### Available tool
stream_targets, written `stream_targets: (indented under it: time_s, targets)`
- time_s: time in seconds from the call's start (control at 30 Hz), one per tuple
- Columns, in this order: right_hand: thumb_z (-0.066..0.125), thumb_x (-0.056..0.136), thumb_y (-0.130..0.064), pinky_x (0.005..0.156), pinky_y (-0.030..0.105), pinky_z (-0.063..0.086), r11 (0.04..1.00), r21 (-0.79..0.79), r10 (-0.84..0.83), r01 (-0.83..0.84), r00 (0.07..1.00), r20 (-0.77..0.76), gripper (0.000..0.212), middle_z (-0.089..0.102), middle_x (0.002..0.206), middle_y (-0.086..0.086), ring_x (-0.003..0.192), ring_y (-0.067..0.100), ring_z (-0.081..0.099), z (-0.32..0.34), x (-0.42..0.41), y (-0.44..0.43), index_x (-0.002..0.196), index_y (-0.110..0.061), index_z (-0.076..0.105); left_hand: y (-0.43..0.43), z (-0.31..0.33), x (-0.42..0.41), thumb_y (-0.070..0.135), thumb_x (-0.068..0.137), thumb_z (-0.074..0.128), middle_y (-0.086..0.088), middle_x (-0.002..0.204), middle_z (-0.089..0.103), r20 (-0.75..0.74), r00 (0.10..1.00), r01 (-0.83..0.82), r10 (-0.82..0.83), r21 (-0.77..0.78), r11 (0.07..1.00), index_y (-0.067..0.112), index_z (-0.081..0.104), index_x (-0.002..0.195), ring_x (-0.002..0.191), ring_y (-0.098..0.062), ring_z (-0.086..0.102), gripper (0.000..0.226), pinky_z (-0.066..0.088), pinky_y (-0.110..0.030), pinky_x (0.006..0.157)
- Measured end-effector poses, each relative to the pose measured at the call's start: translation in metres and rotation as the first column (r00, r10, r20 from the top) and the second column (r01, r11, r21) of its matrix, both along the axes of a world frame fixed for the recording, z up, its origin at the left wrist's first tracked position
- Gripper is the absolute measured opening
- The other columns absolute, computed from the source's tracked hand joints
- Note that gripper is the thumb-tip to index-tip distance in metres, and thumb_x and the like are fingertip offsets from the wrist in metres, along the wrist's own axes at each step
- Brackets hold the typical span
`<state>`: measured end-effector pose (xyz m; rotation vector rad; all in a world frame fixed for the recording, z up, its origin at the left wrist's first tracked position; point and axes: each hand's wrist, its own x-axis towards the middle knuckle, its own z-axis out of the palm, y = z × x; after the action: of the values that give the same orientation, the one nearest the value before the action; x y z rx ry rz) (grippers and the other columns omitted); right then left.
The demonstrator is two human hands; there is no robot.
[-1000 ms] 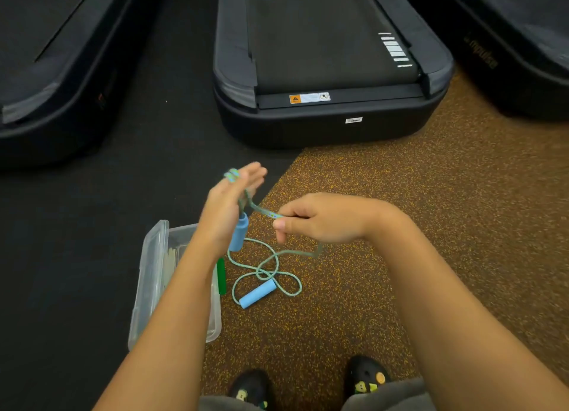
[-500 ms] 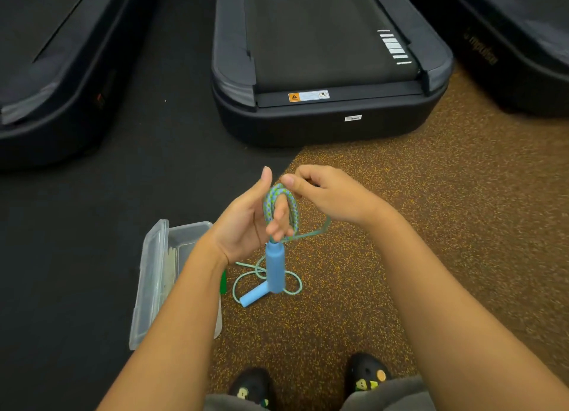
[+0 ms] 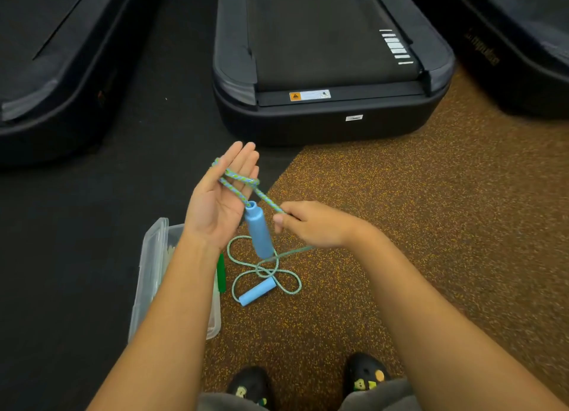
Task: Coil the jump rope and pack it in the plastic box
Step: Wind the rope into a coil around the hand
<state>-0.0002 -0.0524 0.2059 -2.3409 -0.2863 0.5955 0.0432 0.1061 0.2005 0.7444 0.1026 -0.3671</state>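
Note:
The jump rope (image 3: pixel 237 179), a blue-green braided cord, is looped around the straight fingers of my left hand (image 3: pixel 220 201), palm up. One blue handle (image 3: pixel 260 233) hangs from that loop below the palm. My right hand (image 3: pixel 311 224) pinches the cord just right of the handle. The remaining cord lies in loose loops on the floor with the second blue handle (image 3: pixel 257 291). The clear plastic box (image 3: pixel 151 275) sits open on the floor under my left forearm, which hides part of it.
A green marker-like object (image 3: pixel 221 272) lies beside the box. A treadmill's rear end (image 3: pixel 326 115) stands just ahead, with others at far left (image 3: pixel 46 96) and right (image 3: pixel 508 56). My shoes (image 3: pixel 365 375) are at the bottom edge.
My left hand has opened flat, palm up, with the cord wound round its fingers. My right hand has dropped from above the fingers to below right, drawing the cord down.

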Motion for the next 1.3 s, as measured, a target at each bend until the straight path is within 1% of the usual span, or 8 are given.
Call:
stream_targets:
  time_s: [0.17, 0.3, 0.4, 0.57, 0.7, 1.0, 1.17, 1.3]
  targets:
    - [0.039, 0.097, -0.029, 0.052, 0.009, 0.031, 0.985, -0.083, 0.147, -0.150, 0.988, -0.046, 0.027, 0.041, 0.066, -0.014, 0.060, -0.001, 0.038, 0.018, -0.003, 0.002, 0.099, -0.017, 0.064, 0.000, -0.015, 0.004, 0.015, 0.098, 0.035, -0.002, 0.120, 0.059, 0.149, 0.989, -0.090, 0.020, 0.483, 0.871, 0.011, 0.049, 0.129, 0.108, -0.009, 0.059, 0.034, 0.043, -0.028, 0.100]
    - [0.043, 0.095, -0.034, 0.055, 0.014, 0.032, 0.985, -0.067, 0.161, -0.158, 0.986, 0.045, 0.027, 0.044, 0.062, -0.011, 0.058, 0.001, 0.041, 0.035, -0.002, 0.002, 0.087, -0.020, 0.065, -0.012, -0.014, -0.008, 0.015, 0.097, 0.038, 0.004, 0.101, 0.068, 0.222, 0.941, 0.033, -0.256, 0.693, 0.721, 0.022, 0.062, 0.105, 0.095, -0.006, 0.064, 0.025, 0.045, -0.027, 0.097]
    - [0.044, 0.094, -0.035, 0.054, 0.012, 0.033, 0.997, -0.007, 0.082, -0.081, 0.988, 0.132, 0.028, 0.049, 0.059, -0.011, 0.053, -0.002, 0.045, 0.042, 0.000, -0.003, 0.078, -0.021, 0.062, -0.020, -0.006, -0.018, 0.032, 0.100, 0.029, 0.010, 0.064, 0.065, 0.169, 0.871, 0.175, -0.461, 0.769, 0.614, 0.033, 0.068, 0.064, 0.067, 0.002, 0.061, 0.053, 0.043, -0.026, 0.079]
    - [0.050, 0.091, -0.040, 0.051, 0.013, 0.034, 0.991, 0.089, -0.118, 0.101, 0.970, 0.211, 0.034, 0.051, 0.052, -0.008, 0.048, 0.001, 0.047, 0.038, 0.003, -0.018, 0.071, -0.014, 0.058, -0.028, 0.001, -0.024, 0.052, 0.094, 0.004, 0.000, 0.048, 0.059, 0.054, 0.781, 0.433, -0.622, 0.670, 0.603, 0.016, 0.065, 0.071, 0.057, -0.019, 0.057, 0.074, 0.050, -0.026, 0.072]
    - [0.054, 0.086, -0.045, 0.052, 0.017, 0.030, 0.966, 0.142, -0.245, 0.216, 0.941, 0.235, 0.035, 0.046, 0.059, -0.005, 0.055, 0.006, 0.039, 0.026, 0.009, -0.024, 0.068, -0.015, 0.056, -0.025, 0.005, -0.023, 0.057, 0.086, 0.020, 0.003, 0.037, 0.043, 0.029, 0.777, 0.538, -0.629, 0.489, 0.687, 0.007, 0.061, 0.061, 0.041, -0.014, 0.050, 0.069, 0.051, -0.030, 0.078]
    - [0.031, 0.098, -0.039, 0.061, 0.027, 0.032, 0.971, 0.132, -0.217, 0.202, 0.970, 0.110, 0.043, 0.044, 0.062, -0.008, 0.059, 0.007, 0.040, 0.000, 0.007, -0.019, 0.061, -0.023, 0.045, -0.018, 0.013, -0.017, 0.031, 0.084, 0.044, 0.010, 0.035, 0.041, 0.091, 0.940, 0.330, -0.329, 0.008, 0.944, 0.017, 0.060, 0.056, 0.037, -0.006, 0.043, 0.035, 0.053, -0.022, 0.064]
    - [0.028, 0.099, -0.037, 0.059, 0.024, 0.029, 0.989, 0.094, -0.116, 0.114, 0.993, 0.014, 0.041, 0.042, 0.063, -0.010, 0.059, 0.004, 0.038, 0.000, 0.002, -0.014, 0.067, -0.023, 0.050, -0.012, 0.011, -0.009, 0.026, 0.080, 0.048, 0.003, 0.064, 0.069, 0.089, 0.986, 0.150, -0.140, -0.128, 0.980, 0.011, 0.073, 0.076, 0.056, -0.010, 0.064, 0.029, 0.056, -0.024, 0.073]
    - [0.031, 0.099, -0.035, 0.058, 0.020, 0.029, 0.999, 0.044, -0.017, 0.020, 0.997, -0.074, 0.034, 0.041, 0.066, -0.013, 0.061, 0.001, 0.038, 0.008, -0.002, -0.014, 0.084, -0.018, 0.057, -0.007, 0.004, -0.002, 0.028, 0.088, 0.038, -0.010, 0.115, 0.068, 0.081, 0.993, 0.091, -0.082, -0.116, 0.989, 0.005, 0.060, 0.116, 0.106, -0.020, 0.065, 0.043, 0.047, -0.032, 0.097]
